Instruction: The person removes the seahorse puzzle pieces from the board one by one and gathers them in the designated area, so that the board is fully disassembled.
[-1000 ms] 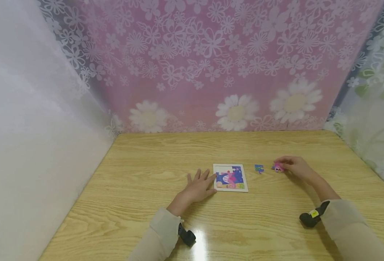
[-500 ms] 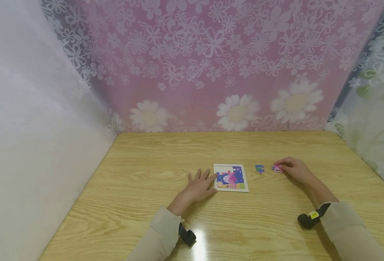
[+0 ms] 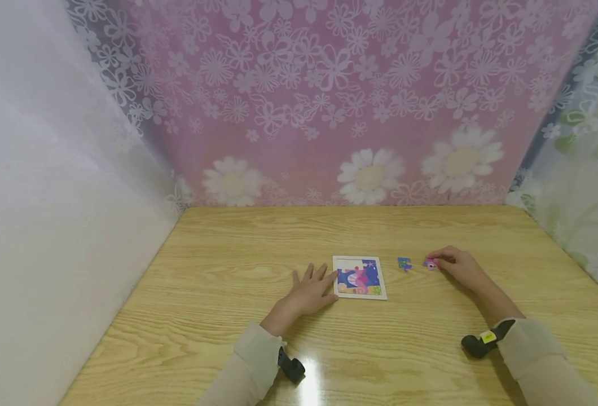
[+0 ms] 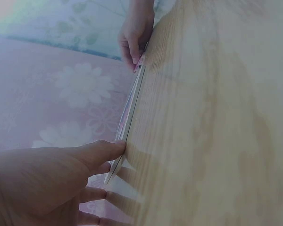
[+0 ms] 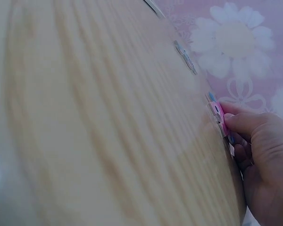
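A square jigsaw puzzle board (image 3: 383,286) with a white border lies on the table, its picture a pink seahorse on blue. Part of the upper left of the picture shows bare white. My left hand (image 3: 306,293) lies at the board's left edge with fingers spread, index finger and thumb touching the border. To the right, my right hand (image 3: 460,266) pinches a pink puzzle piece (image 3: 431,264) with an eye printed on it, thumb and fingertips on its right side. In the right wrist view this pink piece (image 5: 218,113) is low at the table surface.
A loose blue-green puzzle piece (image 3: 404,264) lies between the board and the right hand. The wood-grain table (image 3: 218,248) ends at a pink flowered curtain (image 3: 299,141) behind, with a pale wall (image 3: 65,197) on the left. Both wrists wear black cameras.
My right forearm has shifted slightly left, and the pinched pink piece has come down a little and lies flatter. My left hand and the board stay in place.
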{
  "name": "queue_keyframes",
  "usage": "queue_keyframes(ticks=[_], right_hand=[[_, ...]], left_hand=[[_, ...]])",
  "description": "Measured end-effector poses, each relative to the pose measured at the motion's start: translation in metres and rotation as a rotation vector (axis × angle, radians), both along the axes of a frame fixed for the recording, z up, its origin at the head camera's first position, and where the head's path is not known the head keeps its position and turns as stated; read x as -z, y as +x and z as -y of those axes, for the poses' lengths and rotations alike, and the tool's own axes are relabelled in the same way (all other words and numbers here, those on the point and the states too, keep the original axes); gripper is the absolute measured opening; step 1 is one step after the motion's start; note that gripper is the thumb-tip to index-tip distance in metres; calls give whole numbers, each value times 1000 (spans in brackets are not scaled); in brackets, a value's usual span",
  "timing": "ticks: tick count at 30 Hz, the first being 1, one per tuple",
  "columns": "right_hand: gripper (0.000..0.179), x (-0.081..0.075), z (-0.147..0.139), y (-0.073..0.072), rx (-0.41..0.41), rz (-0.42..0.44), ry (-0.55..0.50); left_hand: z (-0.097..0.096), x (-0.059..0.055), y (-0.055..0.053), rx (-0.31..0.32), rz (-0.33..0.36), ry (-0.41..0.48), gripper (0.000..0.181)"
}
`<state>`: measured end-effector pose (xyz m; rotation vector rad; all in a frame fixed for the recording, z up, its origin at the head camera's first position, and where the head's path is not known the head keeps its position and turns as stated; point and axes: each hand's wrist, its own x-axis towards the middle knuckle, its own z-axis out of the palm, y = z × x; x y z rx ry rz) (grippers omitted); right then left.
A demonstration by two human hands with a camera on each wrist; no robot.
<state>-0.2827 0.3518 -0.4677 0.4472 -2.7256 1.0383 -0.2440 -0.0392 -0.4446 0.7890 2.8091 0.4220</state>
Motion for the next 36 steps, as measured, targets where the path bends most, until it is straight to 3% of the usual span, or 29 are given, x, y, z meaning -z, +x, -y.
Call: queue_keyframes(ticks=[6,36], right_hand=[[18,1,0,1,-16,-32,-3],[17,0,2,4,1,-13,24]], left_hand=[[1,-1,0,0,11,16,58],[-1,5,-4,-7,4,-7,59]])
